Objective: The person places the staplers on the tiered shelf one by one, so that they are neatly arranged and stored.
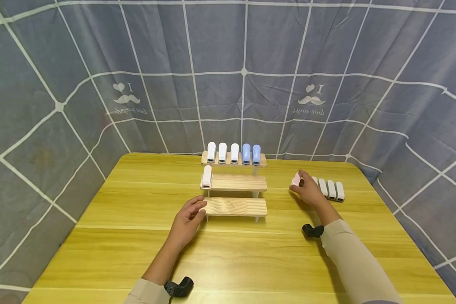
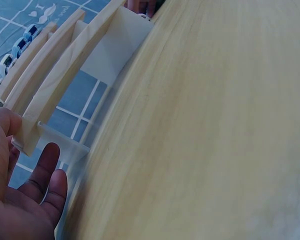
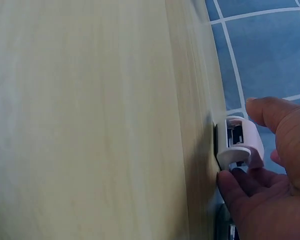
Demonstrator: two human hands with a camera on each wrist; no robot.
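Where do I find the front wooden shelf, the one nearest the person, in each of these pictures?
Head: just below the centre, the front shelf, its left end at the left hand.
Left wrist: upper left, slanting from the hand up to the top edge.
Right wrist: not in it.
Shared landmark: the wooden table, which shows in all three views.

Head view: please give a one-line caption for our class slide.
Left hand touches the front wooden shelf while the right hand holds a small pink device.
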